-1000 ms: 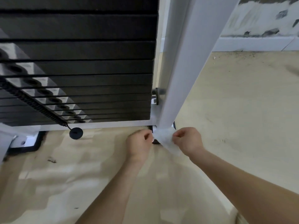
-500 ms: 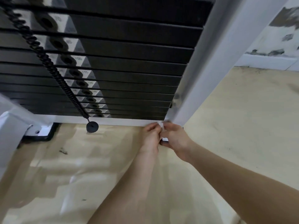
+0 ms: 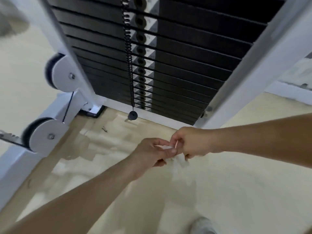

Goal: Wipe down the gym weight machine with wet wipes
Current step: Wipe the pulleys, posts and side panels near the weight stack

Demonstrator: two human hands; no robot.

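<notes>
Bare left hand (image 3: 150, 153), bare right hand (image 3: 194, 142); forearms uncovered to frame edge; blurred pale-grey shoe (image 3: 203, 225) below.

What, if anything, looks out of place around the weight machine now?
The selector pin hangs loose on its coiled cord at the foot of the weight stack, in no plate hole. A small dark scrap lies on the floor nearby.

Only one cam, head-worn: it looked forward and steeply down, close over the left hand (image 3: 152, 152) and right hand (image 3: 192, 142), weight stack (image 3: 185, 65) just ahead.
</notes>
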